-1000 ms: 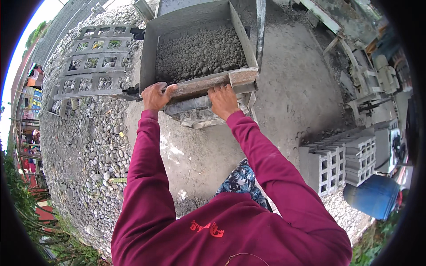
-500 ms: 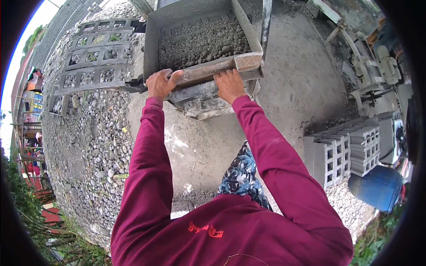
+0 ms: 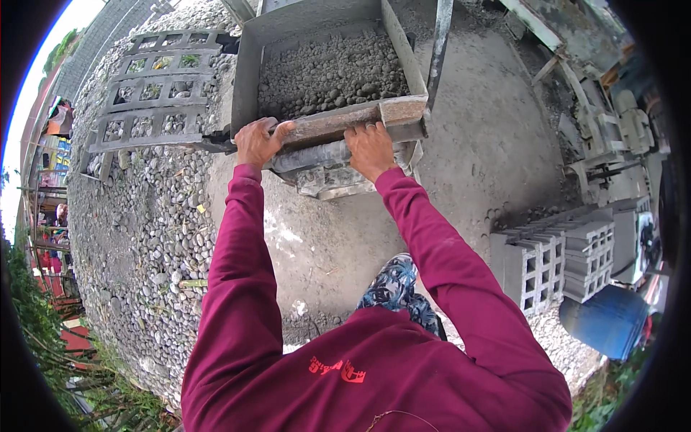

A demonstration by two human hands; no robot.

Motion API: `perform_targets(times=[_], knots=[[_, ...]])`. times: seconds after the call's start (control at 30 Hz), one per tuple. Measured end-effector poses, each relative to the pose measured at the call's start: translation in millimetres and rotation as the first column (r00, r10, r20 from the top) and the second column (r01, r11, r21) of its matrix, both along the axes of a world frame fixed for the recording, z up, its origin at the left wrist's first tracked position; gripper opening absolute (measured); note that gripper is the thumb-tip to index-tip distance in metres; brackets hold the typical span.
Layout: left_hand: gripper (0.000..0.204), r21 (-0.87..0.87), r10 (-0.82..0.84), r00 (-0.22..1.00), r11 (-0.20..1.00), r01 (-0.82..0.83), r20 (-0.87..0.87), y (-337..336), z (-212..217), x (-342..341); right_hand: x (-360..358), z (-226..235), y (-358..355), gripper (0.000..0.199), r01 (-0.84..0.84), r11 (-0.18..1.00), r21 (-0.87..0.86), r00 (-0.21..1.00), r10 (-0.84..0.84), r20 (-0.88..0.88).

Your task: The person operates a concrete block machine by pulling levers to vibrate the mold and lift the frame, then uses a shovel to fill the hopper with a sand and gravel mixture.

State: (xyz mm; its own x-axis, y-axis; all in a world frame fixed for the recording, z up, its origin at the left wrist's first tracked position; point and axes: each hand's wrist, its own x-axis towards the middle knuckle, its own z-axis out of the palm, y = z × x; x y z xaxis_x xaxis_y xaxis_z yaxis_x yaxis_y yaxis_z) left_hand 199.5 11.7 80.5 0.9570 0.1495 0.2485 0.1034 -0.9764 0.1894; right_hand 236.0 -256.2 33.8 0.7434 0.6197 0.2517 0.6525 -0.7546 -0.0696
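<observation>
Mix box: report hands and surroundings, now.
Left hand and right hand grip the bar at the mix box. Gravelly mix inside. Block stack well right.

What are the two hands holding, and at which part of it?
Both hands grip the near edge of the metal trough filled with wet concrete mix: the left hand near its left corner, the right hand further right, over the grey bar.
</observation>
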Motion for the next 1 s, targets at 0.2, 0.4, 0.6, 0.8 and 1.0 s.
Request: perform_targets(times=[0.2,0.4,0.6,0.8,1.0], knots=[[0.082,-0.013,-0.004,0.997,1.000,0.005,0.079,-6.1,-1.7,-6.4,-3.0,-2.8,-2.2,0.027,0.027,1.000,-0.001,0.999,-0.027,0.030],[0.086,-0.024,-0.013,0.999,1.000,0.014,0.037,-2.7,4.4,-1.3,0.1,0.4,1.5,0.029,0.042,0.999,-0.009,0.999,-0.042,0.005],[0.061,-0.047,-0.095,0.990,0.994,0.100,0.108,-5.4,-3.7,-2.1,0.5,-8.7,-3.6,0.030,0.035,0.997,0.075,0.999,-0.032,-0.030],[0.048,0.029,-0.203,0.946,0.979,0.202,0.251,1.0,-14.3,10.8,8.8,-3.4,-2.9,0.031,-0.034,0.982,0.186,0.999,0.030,0.023],[0.044,0.109,-0.218,0.953,0.974,0.198,0.213,66.4,-19.6,170.3,176.5,-19.2,66.7,0.021,-0.091,0.964,0.250,0.986,0.051,0.162]])
